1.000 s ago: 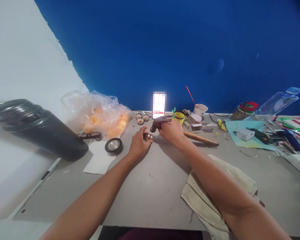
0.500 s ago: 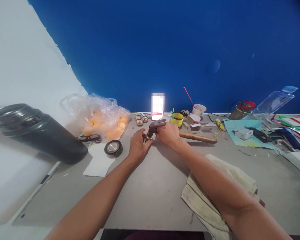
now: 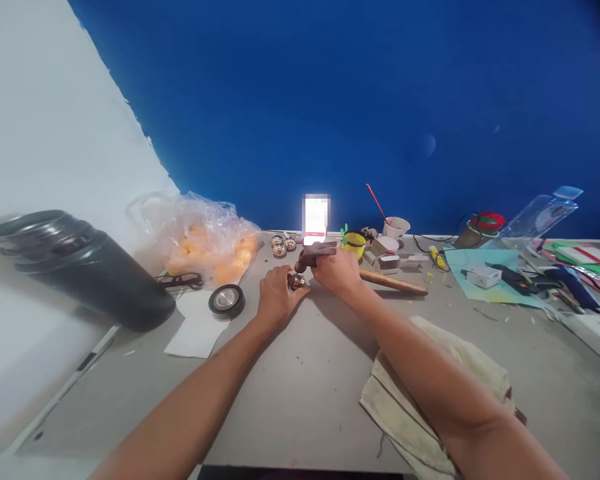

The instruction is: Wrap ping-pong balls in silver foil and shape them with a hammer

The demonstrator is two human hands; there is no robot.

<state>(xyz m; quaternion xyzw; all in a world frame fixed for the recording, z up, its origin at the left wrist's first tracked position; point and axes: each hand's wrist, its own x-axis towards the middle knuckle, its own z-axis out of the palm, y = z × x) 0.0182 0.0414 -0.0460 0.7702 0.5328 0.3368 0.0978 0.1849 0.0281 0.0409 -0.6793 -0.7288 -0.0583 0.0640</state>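
Note:
My right hand [image 3: 339,270] is closed around a claw hammer [image 3: 317,252], gripping it close to its dark metal head. The wooden handle sticks out to the right behind the hand. On the table to the left, my left hand [image 3: 276,293] has its fingers and thumb around a small shiny metallic ball [image 3: 297,281]. The hammer's striking face is right over that ball; I cannot tell whether the two touch. Several similar shiny balls [image 3: 279,248] sit together farther back. A phone [image 3: 315,217] with a bright screen stands upright behind the hammer.
On the left are a large dark flask [image 3: 100,273], a plastic bag of orange fruit [image 3: 205,247] and a round black lid [image 3: 227,301] by white paper. A beige cloth [image 3: 405,407] lies under my right forearm. Cups, small boxes and a clear bottle [image 3: 540,213] line the back right.
The view has tilted and shifted slightly. A little more of the ball shows beneath the hammer head. Both hands keep their holds.

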